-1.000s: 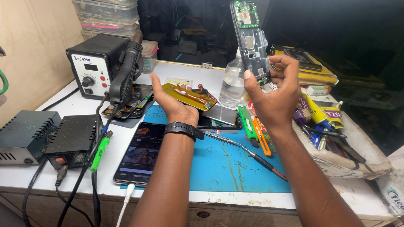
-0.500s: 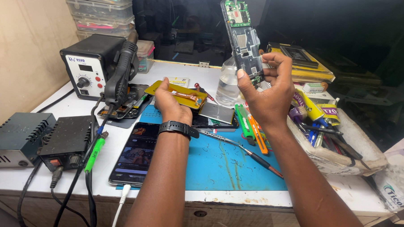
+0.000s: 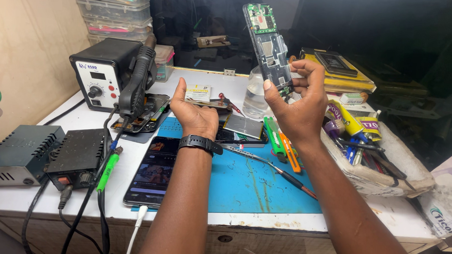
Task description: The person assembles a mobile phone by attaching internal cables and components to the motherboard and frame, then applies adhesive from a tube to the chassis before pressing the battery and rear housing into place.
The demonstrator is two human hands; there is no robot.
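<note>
Right hand (image 3: 299, 102) pinches opened phone frame (image 3: 270, 46) upright, boards exposed; left hand (image 3: 196, 116) closes on what looks like a yellow strip over counter (image 3: 227, 82); reassembly undone.

free: blue mat (image 3: 264, 188) front-right | blocked: tweezers (image 3: 267, 163), cutters (image 3: 283, 144), bottle (image 3: 254, 98)

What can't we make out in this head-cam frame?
- Head view: the left hand covers whatever lies under its palm; its grip cannot be told.
- Head view: the right hand hides the lower end of the opened phone frame.
- Head view: tools in the box overlap, too cluttered to tell apart.
</note>
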